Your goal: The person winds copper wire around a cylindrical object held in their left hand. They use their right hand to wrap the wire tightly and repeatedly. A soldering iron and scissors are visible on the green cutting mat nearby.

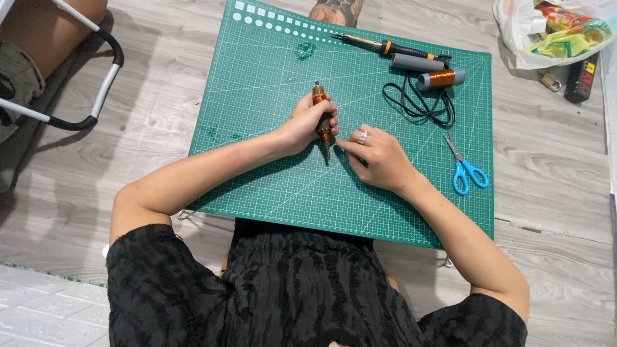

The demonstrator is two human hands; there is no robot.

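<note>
My left hand (310, 121) grips a short rod wound with copper wire (319, 96), held upright on the green cutting mat (270, 186). My right hand (378, 157), with a ring on one finger, rests on the mat just right of the rod's lower end. Its fingertips pinch together near the rod's tip; whether a thin wire is between them I cannot tell.
A soldering iron (385, 46) with black cord (421, 106), a grey tube (416, 62) and a copper wire spool (441, 79) lie at the mat's far right. Blue scissors (466, 168) sit right. A plastic bag (553, 32), power strip (581, 77) and chair frame (96, 83) stand around.
</note>
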